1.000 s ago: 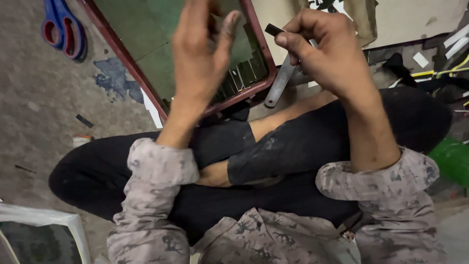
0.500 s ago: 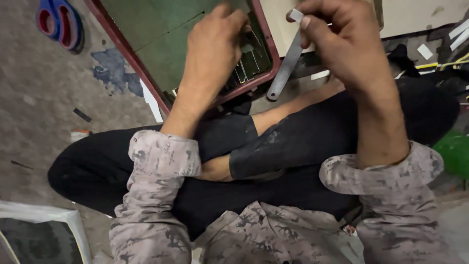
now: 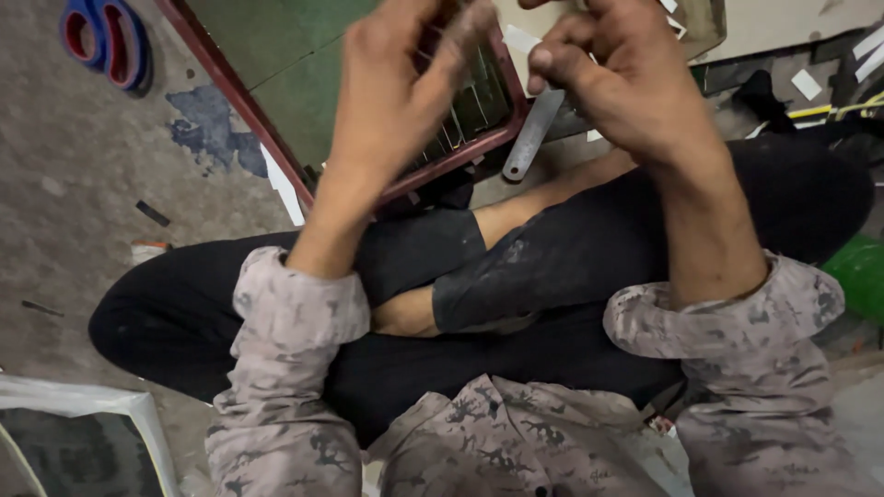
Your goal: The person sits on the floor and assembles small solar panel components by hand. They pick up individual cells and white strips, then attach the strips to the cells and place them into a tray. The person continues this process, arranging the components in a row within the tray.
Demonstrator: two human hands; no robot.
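Both forearms reach toward twelve o'clock; left hand point(image 3: 396, 92) loosely curled, right hand point(image 3: 626, 83) clenched (fingers folded tight), close together.

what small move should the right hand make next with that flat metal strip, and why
Probably lower the flat grey metal strip toward the red-framed green board: the right hand pinches its upper end, its free end hangs just off the frame's corner, and the left hand is already raised over the frame.

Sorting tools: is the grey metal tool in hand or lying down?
In hand: the right hand grips the grey metal tool, which hangs downward.
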